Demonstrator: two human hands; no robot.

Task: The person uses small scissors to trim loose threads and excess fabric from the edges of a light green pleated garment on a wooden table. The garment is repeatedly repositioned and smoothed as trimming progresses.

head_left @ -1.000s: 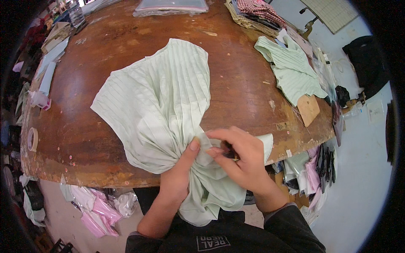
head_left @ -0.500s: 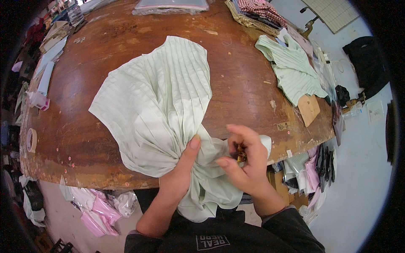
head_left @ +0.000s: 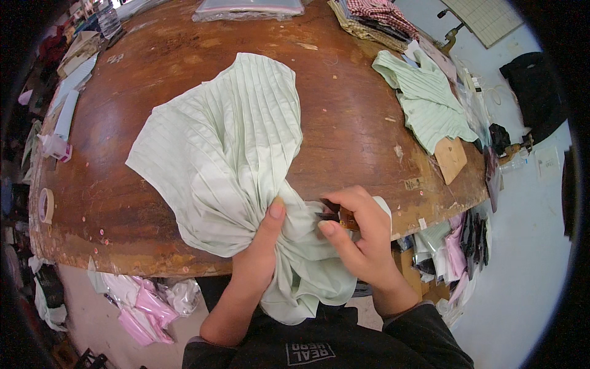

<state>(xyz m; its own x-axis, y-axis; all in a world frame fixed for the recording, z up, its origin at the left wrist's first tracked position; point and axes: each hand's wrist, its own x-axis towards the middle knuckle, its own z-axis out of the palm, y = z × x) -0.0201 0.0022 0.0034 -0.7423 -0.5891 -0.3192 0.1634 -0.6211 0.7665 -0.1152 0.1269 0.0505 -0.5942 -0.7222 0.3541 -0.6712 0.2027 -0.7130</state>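
Observation:
A pale green pleated garment spreads over the brown table, its near part bunched and hanging over the front edge. My left hand is closed on the gathered cloth, thumb on top. Between the thumb and fingers of my right hand is a pair of thread snips, dark blades pointing left over the cloth. Most of the snips' body is hidden in the palm. Some of the garment's fabric also shows behind the right hand.
Another pale green garment lies at the right beside a wooden piece. Folded checked cloths are stacked at the back right. Along the left edge are a tape roll and a white bottle. Pink cloth lies below the table.
The snips' blades now stick out past my right thumb and fingertips; before, they were tucked in the palm. My left hand and the garment have shifted slightly left.

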